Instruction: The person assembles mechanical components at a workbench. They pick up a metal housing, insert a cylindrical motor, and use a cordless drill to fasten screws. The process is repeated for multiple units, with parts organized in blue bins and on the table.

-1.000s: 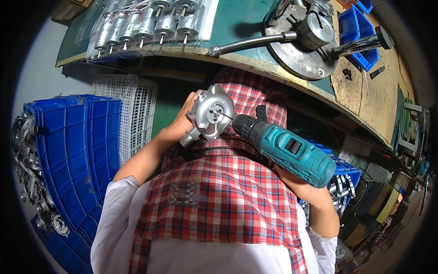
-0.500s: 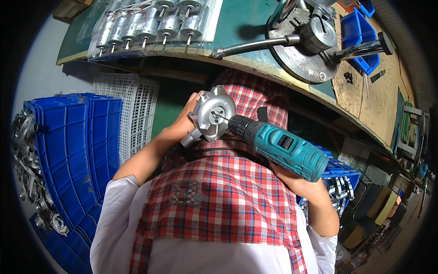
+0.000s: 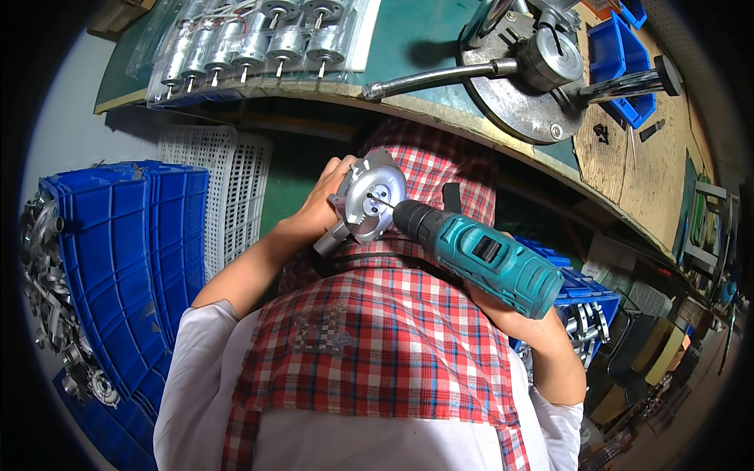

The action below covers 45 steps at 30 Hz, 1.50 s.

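My left hand (image 3: 320, 202) is closed round the far left side of a round silver metal housing (image 3: 380, 171) with a short pipe stub on its near left. Small dark spots, screws or holes, show at the housing's centre. In my right hand (image 3: 506, 312) is a teal and black cordless drill (image 3: 503, 263); its body hides most of the fingers. From the drill's black chuck a thin bit (image 3: 382, 202) reaches to the middle of the housing. Both things are held above my lap, over a red checked apron (image 3: 377, 337).
Ahead is a green-topped workbench (image 3: 397, 47) with several bagged motors (image 3: 287, 43) and a round metal fixture (image 3: 503, 98) with a lever. A blue bin (image 3: 616, 51) stands beyond it. Blue crates (image 3: 118, 235) and a white basket (image 3: 236, 188) flank my left; metal parts (image 3: 585, 326) lie right.
The housing has turned slightly in my left hand, showing its inner face at a different tilt. The drill's rear end has dropped a little toward me; its bit stays at the housing's centre.
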Each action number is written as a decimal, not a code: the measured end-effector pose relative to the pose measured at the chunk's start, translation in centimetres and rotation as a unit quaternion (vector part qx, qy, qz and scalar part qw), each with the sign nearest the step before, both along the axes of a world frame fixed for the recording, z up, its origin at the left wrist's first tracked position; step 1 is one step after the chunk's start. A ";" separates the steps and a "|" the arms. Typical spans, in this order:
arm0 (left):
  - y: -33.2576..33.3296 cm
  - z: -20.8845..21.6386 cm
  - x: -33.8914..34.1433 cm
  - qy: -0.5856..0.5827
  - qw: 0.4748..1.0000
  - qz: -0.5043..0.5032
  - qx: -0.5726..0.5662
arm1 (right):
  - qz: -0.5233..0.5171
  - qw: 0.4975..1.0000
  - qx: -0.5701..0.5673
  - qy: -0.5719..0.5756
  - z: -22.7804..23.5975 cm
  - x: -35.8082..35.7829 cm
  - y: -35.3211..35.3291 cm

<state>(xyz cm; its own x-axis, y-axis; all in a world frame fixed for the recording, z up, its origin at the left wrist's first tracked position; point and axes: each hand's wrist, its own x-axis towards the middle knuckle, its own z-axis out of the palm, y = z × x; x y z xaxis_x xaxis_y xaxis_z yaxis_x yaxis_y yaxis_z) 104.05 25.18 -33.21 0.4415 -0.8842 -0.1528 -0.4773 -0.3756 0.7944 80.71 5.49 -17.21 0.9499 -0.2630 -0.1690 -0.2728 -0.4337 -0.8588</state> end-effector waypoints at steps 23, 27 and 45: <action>0.7 -4.9 0.6 0.095 0.992 0.080 0.013 | 0.025 0.999 -0.039 0.016 -1.4 -3.1 -0.1; -0.4 -0.4 -0.2 0.003 1.000 0.030 0.006 | 0.020 0.999 -0.031 -0.004 0.0 -1.5 0.1; -0.3 -0.8 -0.2 -0.003 1.000 0.024 -0.002 | -0.014 1.000 -0.003 0.000 -1.2 -2.1 0.4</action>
<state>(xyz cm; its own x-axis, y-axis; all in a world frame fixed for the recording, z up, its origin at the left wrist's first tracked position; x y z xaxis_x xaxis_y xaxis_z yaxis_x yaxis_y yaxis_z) 103.87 24.84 -34.04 0.4848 -0.8621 -0.1472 -0.4630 -0.3958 0.7931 78.62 5.89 -18.40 0.9419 -0.2912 -0.1671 -0.2850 -0.4301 -0.8566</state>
